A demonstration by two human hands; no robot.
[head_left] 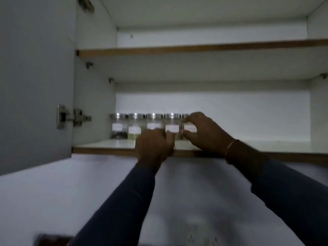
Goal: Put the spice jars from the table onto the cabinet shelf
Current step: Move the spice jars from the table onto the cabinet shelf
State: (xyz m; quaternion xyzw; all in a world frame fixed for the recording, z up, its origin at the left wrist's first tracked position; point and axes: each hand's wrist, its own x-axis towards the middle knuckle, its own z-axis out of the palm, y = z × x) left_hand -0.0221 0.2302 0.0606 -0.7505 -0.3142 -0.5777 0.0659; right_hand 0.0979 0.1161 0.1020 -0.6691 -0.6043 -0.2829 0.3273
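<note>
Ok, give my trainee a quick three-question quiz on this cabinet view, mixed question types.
1. True or false: the upper shelf holds spice jars.
2. Which hand grips the rightmost jar in the row: A) left hand B) right hand
3. Fill in: the cabinet door stands ____ on the left.

Key:
1. False; what shows of it is bare, and the jars stand on the lower shelf.
2. B; its fingers pinch the lid and body.
3. open
</note>
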